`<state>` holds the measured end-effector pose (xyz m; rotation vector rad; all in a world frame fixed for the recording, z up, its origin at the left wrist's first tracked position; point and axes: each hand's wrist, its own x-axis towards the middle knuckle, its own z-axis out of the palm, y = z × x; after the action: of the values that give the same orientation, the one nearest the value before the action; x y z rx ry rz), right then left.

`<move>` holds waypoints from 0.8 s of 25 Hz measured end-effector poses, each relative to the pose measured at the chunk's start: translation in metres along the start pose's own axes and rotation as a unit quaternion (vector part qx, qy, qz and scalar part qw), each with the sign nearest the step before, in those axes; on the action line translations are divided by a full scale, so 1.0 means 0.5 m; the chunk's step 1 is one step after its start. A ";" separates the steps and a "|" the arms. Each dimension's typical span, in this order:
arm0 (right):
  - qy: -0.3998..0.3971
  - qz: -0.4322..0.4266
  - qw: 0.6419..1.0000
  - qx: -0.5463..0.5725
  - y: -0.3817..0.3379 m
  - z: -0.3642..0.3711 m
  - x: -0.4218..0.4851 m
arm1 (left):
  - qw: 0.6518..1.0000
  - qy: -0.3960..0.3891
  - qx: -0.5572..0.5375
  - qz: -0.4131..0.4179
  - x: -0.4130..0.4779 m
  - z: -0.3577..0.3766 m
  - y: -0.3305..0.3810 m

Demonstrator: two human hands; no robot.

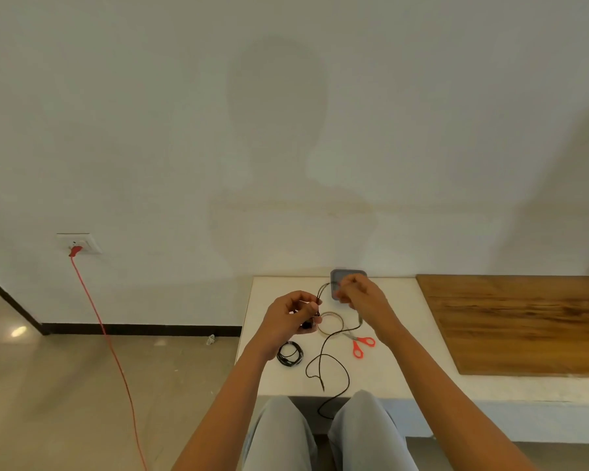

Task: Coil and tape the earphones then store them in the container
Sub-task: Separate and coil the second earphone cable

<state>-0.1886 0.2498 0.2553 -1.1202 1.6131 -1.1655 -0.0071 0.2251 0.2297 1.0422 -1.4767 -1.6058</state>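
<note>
Our knees sit nearest, earphone cable slack drooping off the table edge btwn them. Our left hand curls, pinching the bud end; right hand pinches the wire by the far container. Risk: loose tail snags, tangling our coil.

Single wide head-worn view faces forward and down, near the left grip and right grip; worktop beneath, wall beyond

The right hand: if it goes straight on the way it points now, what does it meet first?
Probably the grey container, just beyond the right hand. The hand, pinching the earphone cable, seems raised above the table, so it may pass over it; depth is unclear.
</note>
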 end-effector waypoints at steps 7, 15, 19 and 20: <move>-0.166 -0.068 0.983 -0.044 0.017 0.007 -0.016 | 0.999 0.045 -0.009 -0.017 0.006 0.012 0.003; -0.042 -0.075 0.996 -0.021 0.030 0.030 -0.024 | 0.996 0.075 0.028 -0.044 0.002 0.020 0.002; -0.123 -0.041 0.991 0.035 0.020 0.040 -0.028 | 0.990 0.075 -0.084 -0.082 -0.005 0.033 0.017; -0.132 -0.034 0.990 0.045 0.018 0.039 -0.029 | 0.987 0.069 -0.112 -0.094 -0.007 0.035 0.022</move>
<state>-0.1679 0.2608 0.2438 -1.2235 1.3170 -1.0724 -0.0218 0.2346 0.2412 1.1632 -1.1042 -1.7470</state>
